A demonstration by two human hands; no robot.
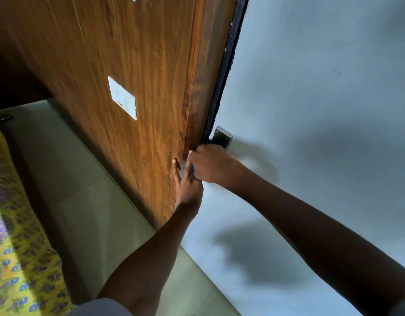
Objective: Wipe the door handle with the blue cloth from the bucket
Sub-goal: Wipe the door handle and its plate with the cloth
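A metal door handle plate (pixel 222 137) is fixed to the pale blue door face (pixel 311 99), right beside its black edge (pixel 222 83). My right hand (pixel 209 164) is closed just below the plate and hides the handle's lever. Only a thin sliver of the blue cloth (pixel 192 169) shows between its fingers. My left hand (pixel 185 185) lies flat with fingers stretched out against the edge of the brown wooden panel (pixel 140 87), touching the right hand and holding nothing. The bucket is out of view.
A white switch plate (pixel 122 98) sits on the wooden panel. The greenish tiled floor (pixel 83 190) runs along the left. A yellow patterned fabric (pixel 14 247) lies at the far left. My two forearms cross the lower middle.
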